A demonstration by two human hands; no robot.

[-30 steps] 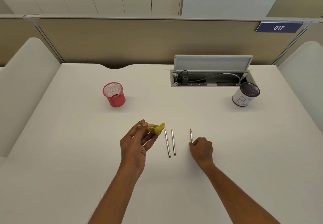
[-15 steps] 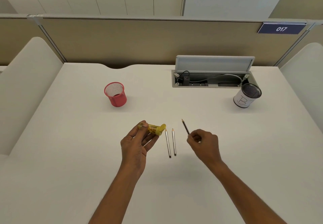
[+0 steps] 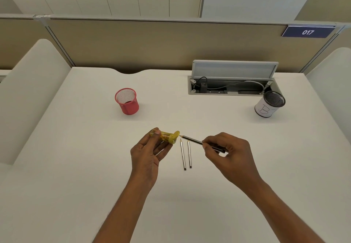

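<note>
Right now your left hand (image 3: pixel 150 153) is held over the desk (image 3: pixel 95 167), thumb and fingers curled round the yellow sharpener (image 3: pixel 168 137), whose cap end faces right. Just right of the sharpener, your right hand (image 3: pixel 229 153) pinches the pencil (image 3: pixel 191 140) by its rear half. The pencil's long axis runs leftward and slightly away from you, tip aimed at the sharpener's cap; contact is unclear.

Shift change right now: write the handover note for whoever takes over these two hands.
Left hand grips the yellow translucent plastic sharpener, opening towards the right.
Right hand pinches a dark wooden pencil, tip just short of that opening.
Two slim grey pencils lie side by side on the white desk between the hands.
Done: pencil lifted and aimed. To do: insert, sharpen; probably the other two after.
</note>
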